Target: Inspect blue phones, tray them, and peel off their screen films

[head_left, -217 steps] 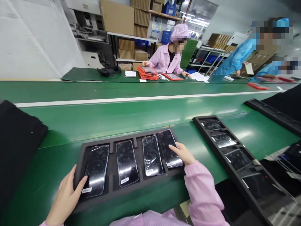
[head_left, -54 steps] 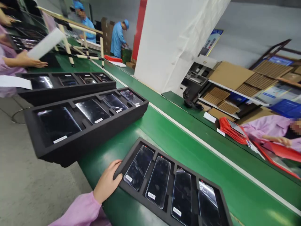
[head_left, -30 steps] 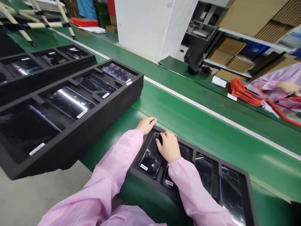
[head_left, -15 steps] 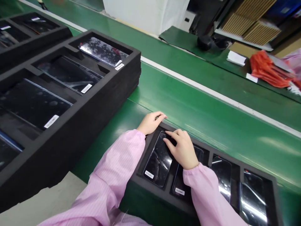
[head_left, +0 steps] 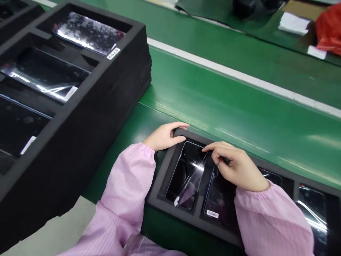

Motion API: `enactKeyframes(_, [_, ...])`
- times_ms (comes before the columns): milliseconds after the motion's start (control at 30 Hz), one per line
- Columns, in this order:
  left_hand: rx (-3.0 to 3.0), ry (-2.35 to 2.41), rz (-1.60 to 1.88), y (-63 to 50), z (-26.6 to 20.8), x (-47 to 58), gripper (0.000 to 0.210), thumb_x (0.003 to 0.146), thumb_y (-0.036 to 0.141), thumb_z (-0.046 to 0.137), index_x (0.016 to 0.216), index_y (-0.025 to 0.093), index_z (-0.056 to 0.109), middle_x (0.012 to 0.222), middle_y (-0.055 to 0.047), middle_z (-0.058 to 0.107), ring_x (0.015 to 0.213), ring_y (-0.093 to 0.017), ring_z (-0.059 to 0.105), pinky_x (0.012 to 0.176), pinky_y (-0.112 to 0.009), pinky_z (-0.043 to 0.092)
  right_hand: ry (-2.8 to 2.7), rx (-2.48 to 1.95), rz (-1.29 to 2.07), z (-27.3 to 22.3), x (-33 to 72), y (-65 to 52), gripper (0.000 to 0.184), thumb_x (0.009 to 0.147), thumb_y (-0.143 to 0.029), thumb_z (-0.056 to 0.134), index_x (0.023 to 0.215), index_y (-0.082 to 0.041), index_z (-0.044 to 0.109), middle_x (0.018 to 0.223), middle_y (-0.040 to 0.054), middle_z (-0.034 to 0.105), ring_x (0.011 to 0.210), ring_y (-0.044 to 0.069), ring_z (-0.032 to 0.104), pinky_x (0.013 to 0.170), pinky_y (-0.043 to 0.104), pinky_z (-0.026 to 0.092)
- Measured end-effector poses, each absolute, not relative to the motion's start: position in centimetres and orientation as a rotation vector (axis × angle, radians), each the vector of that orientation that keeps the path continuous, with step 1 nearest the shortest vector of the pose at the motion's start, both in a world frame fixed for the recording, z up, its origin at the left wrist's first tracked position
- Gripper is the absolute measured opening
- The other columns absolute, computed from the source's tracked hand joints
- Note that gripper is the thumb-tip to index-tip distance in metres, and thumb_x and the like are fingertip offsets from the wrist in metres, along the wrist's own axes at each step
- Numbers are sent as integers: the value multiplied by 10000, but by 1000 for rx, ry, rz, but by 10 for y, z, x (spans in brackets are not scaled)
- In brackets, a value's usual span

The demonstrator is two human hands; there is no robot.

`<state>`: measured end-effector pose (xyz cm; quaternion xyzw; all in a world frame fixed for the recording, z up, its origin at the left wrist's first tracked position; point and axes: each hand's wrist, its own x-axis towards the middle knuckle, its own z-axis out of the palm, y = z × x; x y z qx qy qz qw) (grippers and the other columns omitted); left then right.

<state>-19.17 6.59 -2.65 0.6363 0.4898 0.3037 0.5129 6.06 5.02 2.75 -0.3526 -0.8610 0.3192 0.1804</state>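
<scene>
A black foam tray [head_left: 170,161] lies on the green surface with several phone-like screens in its slots. On the leftmost screen [head_left: 179,170], a clear film [head_left: 190,185] is partly lifted and folded over towards the right, its white label at the lower end. My right hand [head_left: 236,163] is above the tray, index finger at the film's upper end and the other fingers curled; it appears to pinch the film. My left hand [head_left: 166,137] rests at the tray's upper left corner, thumb and fingers stretched apart. Under my right hand lies a second screen [head_left: 220,195], labelled, partly hidden.
A tall stack of black foam trays [head_left: 106,113] stands at the left, larger screens in its top slots. A white strip [head_left: 226,73] runs along the green surface. Farther back lie white papers [head_left: 294,23], a red bag-like item [head_left: 329,30] and a dark object [head_left: 245,7].
The film on the leftmost screen has come partly away and folded over. My right hand has moved right; my left thumb and fingers have spread. The view has shifted downward and closer.
</scene>
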Motion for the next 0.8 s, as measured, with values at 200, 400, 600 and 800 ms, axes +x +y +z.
enactKeyframes(200, [1567,1069,620,63,-18,-200,602,765,211,668,1351,214,528,911,-9,603,568,-92,372,566,-238,348,-2380,-1039,1029,25,64,51,195,767,-45,426,687,-209,498,835,21,684,953,198,652,789,305,520])
enactKeyframes(400, [1573,1031,573,63,-20,-210,658,767,216,675,1397,239,484,682,38,434,576,-113,373,568,-238,328,-2241,-1173,1066,25,57,43,334,820,-129,497,1138,-206,560,871,17,700,731,163,679,667,258,548])
enactKeyframes(600, [1312,840,668,66,-30,-219,705,746,226,702,1401,303,453,1411,-86,450,615,-52,417,594,-212,401,-2350,-1048,1050,27,51,37,414,831,-123,477,1226,-228,545,859,-3,697,783,150,682,717,251,552])
enactKeyframes(800, [1286,791,624,67,-30,-222,727,744,210,720,1407,330,446,1462,-62,411,642,-62,429,596,-209,406,-2228,-1116,1230,36,37,13,514,900,-128,496,1392,-252,410,919,-18,705,793,115,690,738,206,568])
